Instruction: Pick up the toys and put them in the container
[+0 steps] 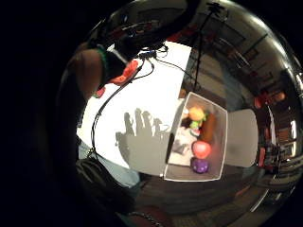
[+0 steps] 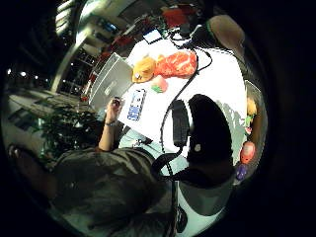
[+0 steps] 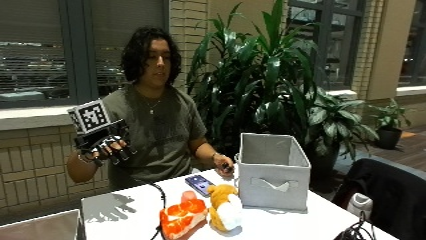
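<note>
Setting: large leafy potted plants (image 3: 266, 75) and a brick wall with dark windows stand behind a white table (image 3: 133, 210).
Landmark: a grey fabric box with a cut-out handle (image 3: 273, 172) stands on the white table near its far edge from the outside camera.
Right hand: the black-gloved right hand (image 3: 106, 146) is raised in the air over the table's end, well apart from the grey box, fingers loosely curled downward, holding nothing; its spread shadow falls on the tabletop.
Toys outside the box: an orange-and-white plush toy (image 3: 181, 220) lies well apart from the box; a yellow-and-white plush toy (image 3: 225, 207) lies just beside the box front, touching the orange plush; a small pink-and-green toy (image 2: 159, 84) lies near both.
Second container: a white tray (image 1: 196, 137) beside the table holds a yellow, a pink and a purple toy.
Other hand: the bare hand (image 3: 225, 167) rests at the table edge just beside the box, near a blue phone (image 3: 199, 184).
</note>
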A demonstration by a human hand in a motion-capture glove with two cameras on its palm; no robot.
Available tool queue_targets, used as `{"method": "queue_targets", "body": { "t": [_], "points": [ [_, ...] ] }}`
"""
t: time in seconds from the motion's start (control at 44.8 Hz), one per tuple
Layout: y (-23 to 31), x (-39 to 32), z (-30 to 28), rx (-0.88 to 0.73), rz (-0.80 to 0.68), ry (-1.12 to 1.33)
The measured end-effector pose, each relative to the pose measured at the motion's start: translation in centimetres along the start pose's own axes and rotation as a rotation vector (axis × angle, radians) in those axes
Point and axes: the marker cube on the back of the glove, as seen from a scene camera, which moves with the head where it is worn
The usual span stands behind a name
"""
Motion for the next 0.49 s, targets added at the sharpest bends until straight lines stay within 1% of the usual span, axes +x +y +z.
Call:
{"method": "queue_targets", "body": {
  "t": [0.312,0.491],
  "points": [
    [-2.6,-1.7,1.3,-0.038,-0.039,-0.019],
    [-6.2,-2.8,2.4,-0.052,-0.069,-0.035]
  ]
}}
